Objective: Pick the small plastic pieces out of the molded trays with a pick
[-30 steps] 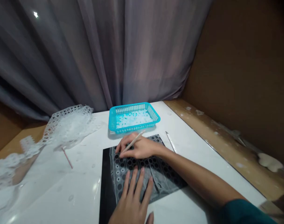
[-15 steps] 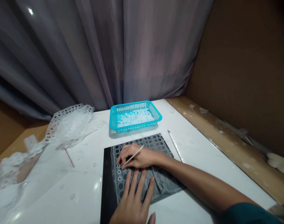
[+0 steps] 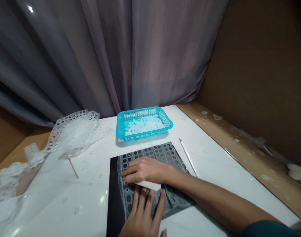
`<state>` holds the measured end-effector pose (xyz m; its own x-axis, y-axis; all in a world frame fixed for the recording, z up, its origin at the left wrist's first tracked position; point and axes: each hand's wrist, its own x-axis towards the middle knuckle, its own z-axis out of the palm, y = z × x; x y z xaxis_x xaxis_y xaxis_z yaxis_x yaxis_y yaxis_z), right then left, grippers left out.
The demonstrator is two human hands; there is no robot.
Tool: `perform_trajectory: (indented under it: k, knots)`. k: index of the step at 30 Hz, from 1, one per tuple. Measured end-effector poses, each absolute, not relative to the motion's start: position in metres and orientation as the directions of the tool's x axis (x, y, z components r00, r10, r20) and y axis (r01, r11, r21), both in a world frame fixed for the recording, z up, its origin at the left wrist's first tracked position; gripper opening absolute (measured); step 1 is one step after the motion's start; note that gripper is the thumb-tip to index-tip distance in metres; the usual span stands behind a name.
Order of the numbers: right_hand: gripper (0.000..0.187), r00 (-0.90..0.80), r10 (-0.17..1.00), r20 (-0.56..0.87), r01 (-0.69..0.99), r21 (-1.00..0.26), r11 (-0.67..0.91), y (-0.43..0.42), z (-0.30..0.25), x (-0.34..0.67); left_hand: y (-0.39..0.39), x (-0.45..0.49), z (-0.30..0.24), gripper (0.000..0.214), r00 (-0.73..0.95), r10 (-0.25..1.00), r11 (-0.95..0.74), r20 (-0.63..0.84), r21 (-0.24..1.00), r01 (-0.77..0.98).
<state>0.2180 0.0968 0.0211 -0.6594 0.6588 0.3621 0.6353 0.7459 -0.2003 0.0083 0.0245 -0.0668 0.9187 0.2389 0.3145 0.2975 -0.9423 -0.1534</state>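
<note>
A clear plastic sheet with rows of round holes (image 3: 162, 152) lies over a flat black board (image 3: 115, 197) on the white table. My left hand (image 3: 144, 210) rests on the near part of the sheet, its fingers stretched out and spread. Just beyond those fingertips, my right hand (image 3: 145, 169) is bent over the left side of the sheet, closed on a flat white strip (image 3: 150, 185). The strip's broad end sticks out below the palm toward my left fingers. The strip's other end and the holes beneath my right fingers are hidden.
Behind the board stands a turquoise basket (image 3: 120, 134) holding small white bits. To the left are a heap of perforated clear plastic (image 3: 73, 131) and a thin red stick (image 3: 73, 168). A white pencil-like stick (image 3: 188, 158) lies at right. A grey curtain (image 3: 165, 59) hangs behind.
The white strip has turned in my right hand: its thin edge pointed up before, and now its broad face shows, tilted low to the right. My left hand has stayed nearly still.
</note>
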Motion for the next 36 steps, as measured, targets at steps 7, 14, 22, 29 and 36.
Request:
perform_trajectory:
  k: [7,14,22,29,36]
  knots:
    - [0.007,-0.713,0.616,0.336,0.526,-0.326,0.786,0.102,0.019,0.220,0.040,0.009,-0.050,0.088,0.933,0.089,-0.947,0.350,-0.261,0.188]
    - [0.016,-0.516,0.779,0.357,0.515,-0.597,0.615,0.106,0.007,0.218,0.042,0.010,-0.042,0.089,0.949,0.093,-0.962,0.302,-0.217,0.164]
    - [0.012,-0.100,0.961,0.260,0.232,-0.933,0.276,0.112,0.007,0.206,0.039,0.012,-0.047,0.092,0.948,0.132,-0.966,0.289,-0.175,0.188]
    - [0.016,0.130,0.799,0.588,0.560,-0.708,0.430,0.123,0.037,0.246,0.038,0.012,-0.049,0.092,0.951,0.144,-0.975,0.272,-0.125,0.183]
    - [0.007,0.047,0.796,0.604,0.742,-0.554,0.377,0.123,0.047,0.279,0.037,0.011,-0.049,0.099,0.971,0.169,-0.986,0.169,0.022,0.168]
